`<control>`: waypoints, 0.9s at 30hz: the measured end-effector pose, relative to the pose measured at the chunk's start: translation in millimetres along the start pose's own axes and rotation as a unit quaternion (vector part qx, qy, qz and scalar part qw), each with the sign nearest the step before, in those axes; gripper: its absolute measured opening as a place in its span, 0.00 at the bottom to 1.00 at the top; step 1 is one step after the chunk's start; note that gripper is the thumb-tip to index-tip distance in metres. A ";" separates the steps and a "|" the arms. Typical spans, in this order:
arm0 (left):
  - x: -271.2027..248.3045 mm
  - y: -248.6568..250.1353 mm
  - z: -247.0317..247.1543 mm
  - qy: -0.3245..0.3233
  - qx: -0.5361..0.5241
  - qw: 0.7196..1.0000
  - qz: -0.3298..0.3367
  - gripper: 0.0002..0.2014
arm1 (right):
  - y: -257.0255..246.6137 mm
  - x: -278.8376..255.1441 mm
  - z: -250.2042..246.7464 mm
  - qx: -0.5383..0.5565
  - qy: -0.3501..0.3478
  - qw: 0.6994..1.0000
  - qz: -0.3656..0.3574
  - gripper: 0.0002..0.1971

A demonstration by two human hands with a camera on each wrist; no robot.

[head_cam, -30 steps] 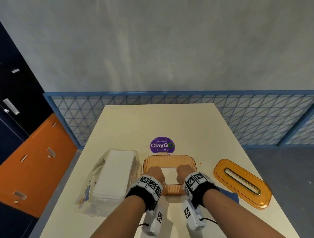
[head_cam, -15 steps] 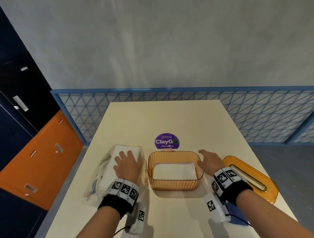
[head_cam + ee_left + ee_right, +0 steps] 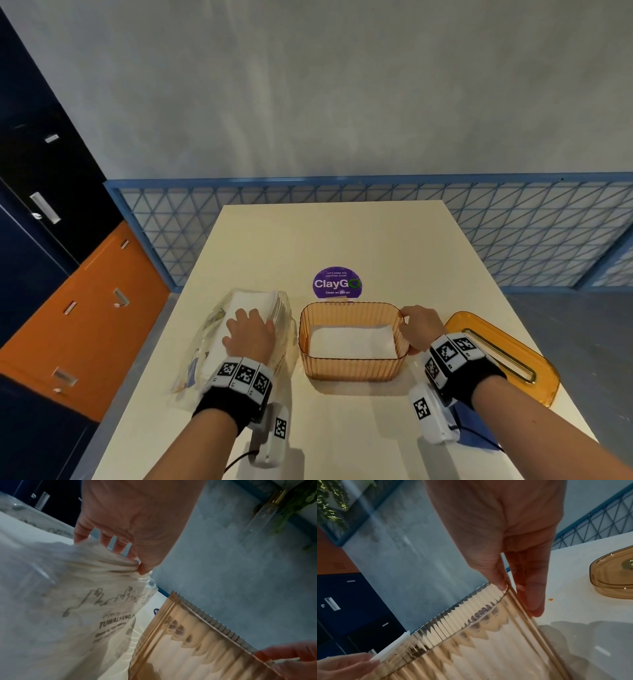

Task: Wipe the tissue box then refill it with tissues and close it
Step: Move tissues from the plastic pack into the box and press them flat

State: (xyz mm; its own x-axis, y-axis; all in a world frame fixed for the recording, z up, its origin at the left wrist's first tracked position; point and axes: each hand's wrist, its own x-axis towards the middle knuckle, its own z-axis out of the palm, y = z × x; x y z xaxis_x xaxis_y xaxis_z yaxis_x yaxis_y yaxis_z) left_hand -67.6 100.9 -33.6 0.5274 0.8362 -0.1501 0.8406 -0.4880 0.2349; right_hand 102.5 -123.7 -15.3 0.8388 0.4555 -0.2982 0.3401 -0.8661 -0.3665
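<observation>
The counter (image 3: 342, 240) carries everything; the tissue pack (image 3: 246, 329) lies just left of the amber tissue box (image 3: 352, 370), the slotted lid (image 3: 500, 356) well to its right; tissues already line the box. The left hand (image 3: 251, 337) pinches a wad inside the pack; the right hand (image 3: 419, 330) grasps the box's right wall. Likely risk: the plastic wrap drags out with the wad.

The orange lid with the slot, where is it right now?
In the head view, the lid lies flat on the table, on the right, just past the right hand that holds the tissue box.
</observation>
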 end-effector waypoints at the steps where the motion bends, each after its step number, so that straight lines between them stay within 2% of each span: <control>1: -0.2 0.2 0.1 0.000 -0.001 1.000 -0.001 0.19 | -0.2 -0.3 -0.1 -0.002 0.001 1.000 0.000 0.17; 6: -3.2 1.2 1.9 0.010 0.026 1.000 0.012 0.15 | -0.4 -1.2 0.3 -0.010 0.001 1.000 -0.004 0.17; 10: -6.6 0.8 1.2 0.011 0.086 0.996 0.037 0.17 | 0.9 0.5 1.9 -0.011 0.003 1.000 -0.013 0.17; 15: -5.9 -5.8 -34.0 0.026 0.042 0.997 0.053 0.12 | -1.7 -2.5 -10.0 -0.008 -0.032 0.999 -0.010 0.18; 17: -12.6 -5.7 -58.1 0.058 -0.008 0.997 0.059 0.10 | -7.8 -7.1 -19.9 0.005 0.025 0.999 -0.024 0.19; 19: -24.2 -1.7 -76.8 0.111 -0.044 0.988 0.094 0.10 | -22.3 -14.4 -31.9 0.059 0.086 0.993 -0.063 0.17; 20: -31.4 2.1 -82.6 0.139 -0.062 0.981 0.119 0.11 | -33.4 -18.9 -38.2 0.124 0.069 0.987 -0.078 0.18; 21: -38.9 6.8 -86.1 0.163 -0.084 0.972 0.148 0.14 | -46.7 -24.6 -44.4 0.218 0.017 0.972 -0.081 0.20; 22: -45.9 11.8 -87.1 0.180 -0.110 0.960 0.184 0.17 | -60.3 -31.1 -50.3 0.319 -0.056 0.944 -0.067 0.23; 24: -55.1 20.3 -80.1 0.193 -0.144 0.929 0.280 0.21 | -82.2 -42.3 -61.2 0.465 -0.191 0.864 -0.031 0.26; 26: -57.9 25.2 -65.4 0.172 -0.135 0.896 0.386 0.23 | -94.0 -49.3 -68.1 0.521 -0.273 0.808 -0.021 0.29; 27: -58.2 24.9 -56.5 0.160 -0.130 0.878 0.431 0.23 | -97.1 -52.0 -70.1 0.525 -0.284 0.802 -0.026 0.27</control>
State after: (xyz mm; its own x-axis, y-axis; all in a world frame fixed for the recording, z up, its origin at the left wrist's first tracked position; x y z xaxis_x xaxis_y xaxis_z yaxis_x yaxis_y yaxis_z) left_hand -84.4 54.2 35.3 0.8572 0.2312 0.4601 0.0666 -0.9358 0.3461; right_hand 55.7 -77.8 97.6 0.4047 0.7640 -0.5025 -0.4278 -0.3275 -0.8425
